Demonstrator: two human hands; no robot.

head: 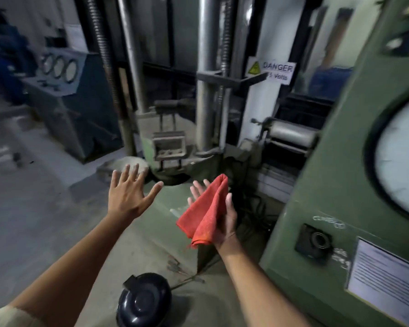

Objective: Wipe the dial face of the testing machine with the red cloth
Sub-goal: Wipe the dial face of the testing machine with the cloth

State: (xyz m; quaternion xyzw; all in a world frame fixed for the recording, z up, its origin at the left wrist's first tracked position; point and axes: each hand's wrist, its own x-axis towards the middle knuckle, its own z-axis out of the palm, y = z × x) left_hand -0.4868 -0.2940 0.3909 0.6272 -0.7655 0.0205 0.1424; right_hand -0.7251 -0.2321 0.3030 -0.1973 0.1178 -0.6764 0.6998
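A folded red cloth (207, 212) lies across the palm of my right hand (224, 218), whose fingers curl loosely around it. My left hand (129, 193) hovers to the left of it, palm down, fingers spread and empty. The large white dial face (401, 159) with a black rim sits on the green cabinet of the testing machine (326, 185) at the right edge, partly cut off by the frame. The cloth is well to the left of the dial and below it, not touching it.
Steel columns and a threaded screw of the machine frame (207, 74) rise ahead. A danger sign (273, 72) hangs behind them. A blue console with three gauges (61, 67) stands at the left, a person in blue beyond it. A black round object (143, 300) sits below.
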